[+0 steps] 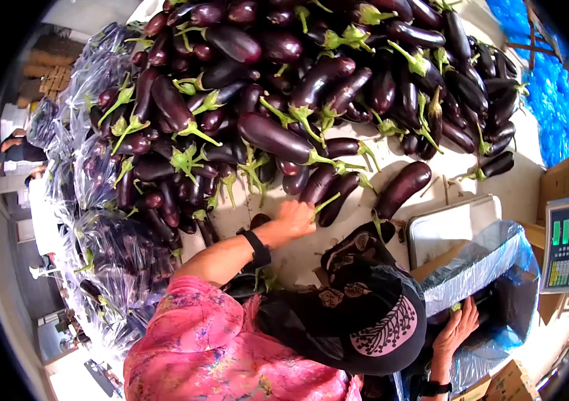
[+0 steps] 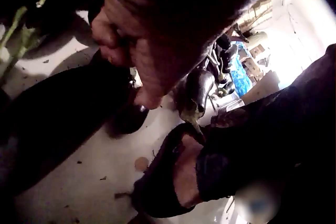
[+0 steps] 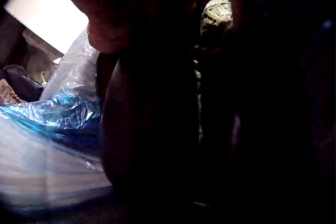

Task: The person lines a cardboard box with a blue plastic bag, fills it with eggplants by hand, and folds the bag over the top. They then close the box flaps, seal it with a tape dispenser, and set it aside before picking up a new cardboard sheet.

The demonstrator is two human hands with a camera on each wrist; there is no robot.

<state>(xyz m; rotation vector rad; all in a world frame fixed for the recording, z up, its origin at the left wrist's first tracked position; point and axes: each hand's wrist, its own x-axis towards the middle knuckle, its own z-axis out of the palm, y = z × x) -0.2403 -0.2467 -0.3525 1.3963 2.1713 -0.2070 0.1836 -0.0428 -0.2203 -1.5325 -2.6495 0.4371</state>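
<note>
My left hand (image 1: pixel 294 219) is low at the front of the eggplant pile, fingers curled at the stem end of a dark purple eggplant (image 1: pixel 318 183). In the left wrist view the curled fingers (image 2: pixel 113 43) are at the end of a long, shadowed eggplant (image 2: pixel 63 113). Inside the plastic-lined box (image 1: pixel 475 257), my right hand (image 1: pixel 458 326) rests over eggplants, its fingers fairly straight. A green stem end (image 1: pixel 457 307) shows beside those fingers. Dark eggplant bodies (image 3: pixel 123 124) lie under the hand in the right wrist view, mostly lost in shadow.
A large pile of eggplants (image 1: pixel 231 43) covers the white table. Clear plastic bags (image 1: pixel 90 160) line the left side and blue plastic (image 1: pixel 555 87) the right. A shallow metal tray (image 1: pixel 455 224) and a digital scale (image 1: pixel 564 244) flank the box. Cardboard (image 1: pixel 508 386) lies at the lower right.
</note>
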